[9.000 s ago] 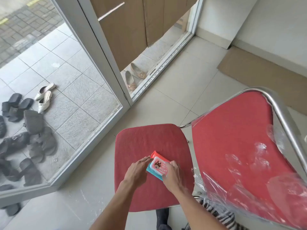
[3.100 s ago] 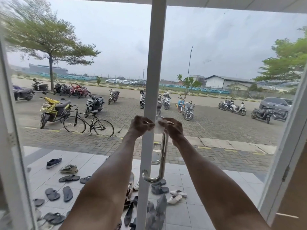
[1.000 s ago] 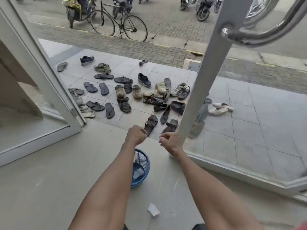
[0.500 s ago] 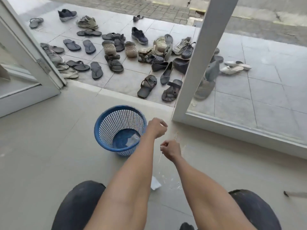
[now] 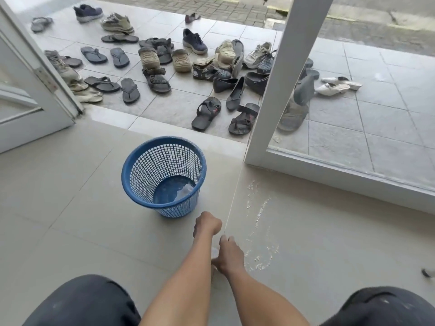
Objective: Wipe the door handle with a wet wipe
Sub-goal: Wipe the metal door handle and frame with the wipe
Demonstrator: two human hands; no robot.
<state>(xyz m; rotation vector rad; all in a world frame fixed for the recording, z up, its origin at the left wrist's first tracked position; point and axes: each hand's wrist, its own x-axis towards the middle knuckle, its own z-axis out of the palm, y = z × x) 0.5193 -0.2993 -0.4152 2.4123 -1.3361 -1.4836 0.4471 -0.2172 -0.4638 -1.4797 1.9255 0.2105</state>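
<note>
The left hand is curled into a loose fist just in front of the blue basket, holding nothing visible. The right hand reaches down to the floor, fingers bent over what seems to be the white wipe, mostly hidden between the forearms.

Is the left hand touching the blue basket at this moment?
Apart. In the head view, a strip of bare floor tile shows between the closed left hand and the base of the blue basket, which stands farther from the person.
</note>
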